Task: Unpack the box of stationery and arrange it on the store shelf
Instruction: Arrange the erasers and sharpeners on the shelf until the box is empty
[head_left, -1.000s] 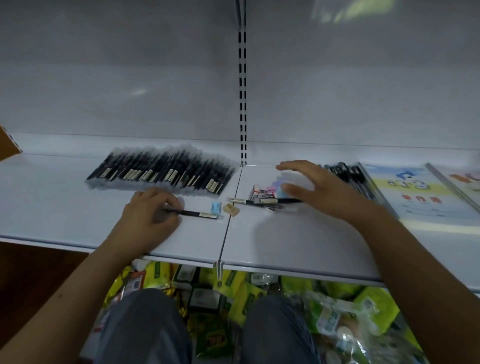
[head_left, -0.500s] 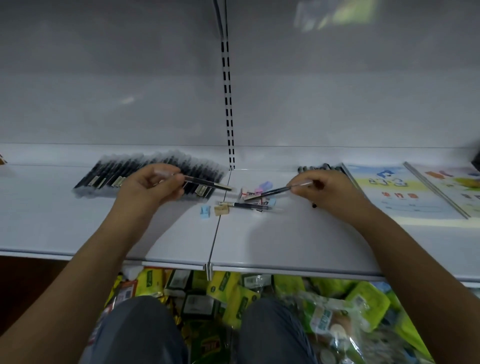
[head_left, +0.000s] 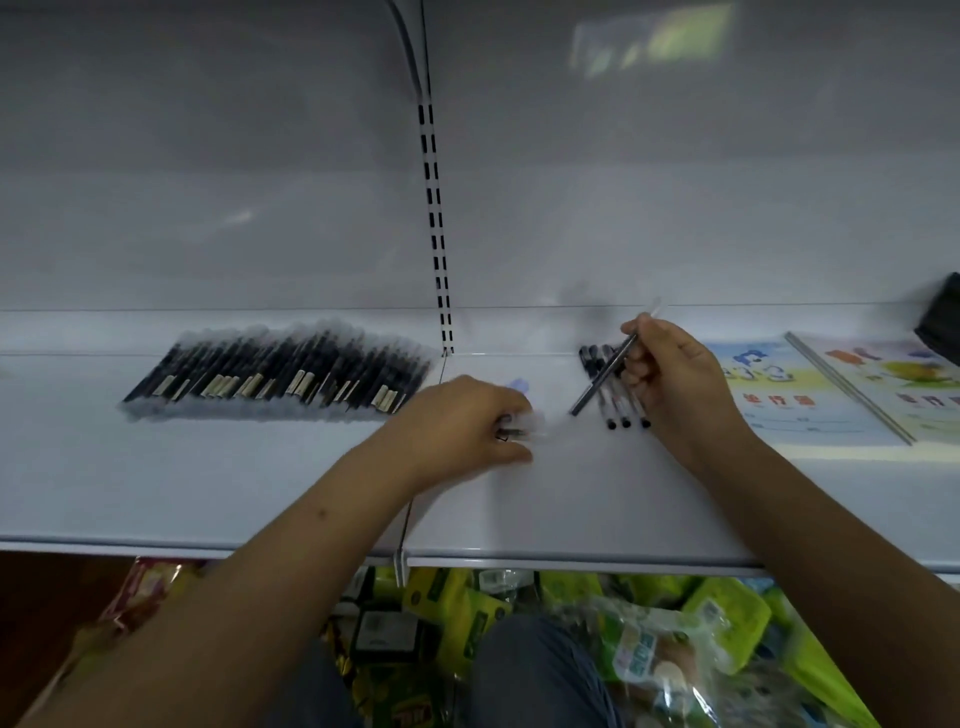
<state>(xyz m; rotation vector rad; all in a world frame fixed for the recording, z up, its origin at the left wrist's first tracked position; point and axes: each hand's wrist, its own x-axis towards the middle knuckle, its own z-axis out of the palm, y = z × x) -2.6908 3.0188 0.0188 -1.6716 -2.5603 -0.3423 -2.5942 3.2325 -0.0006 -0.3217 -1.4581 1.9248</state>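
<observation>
The right hand (head_left: 675, 379) is pinching a pen (head_left: 602, 376) tilted above pens (head_left: 615, 400) lying under its fingers on the shelf (head_left: 260, 478). The left hand (head_left: 462, 426) is curling over small blurred items (head_left: 519, 431).

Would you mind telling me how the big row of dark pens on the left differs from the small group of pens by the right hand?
The big row of pens holds many pens; the small group shows only a few. The big row lies left of the shelf seam, the small group right of it, beside the booklets. No hand touches the big row; the right hand holds one pen above the small group. Both lie flat on the white shelf.
</observation>
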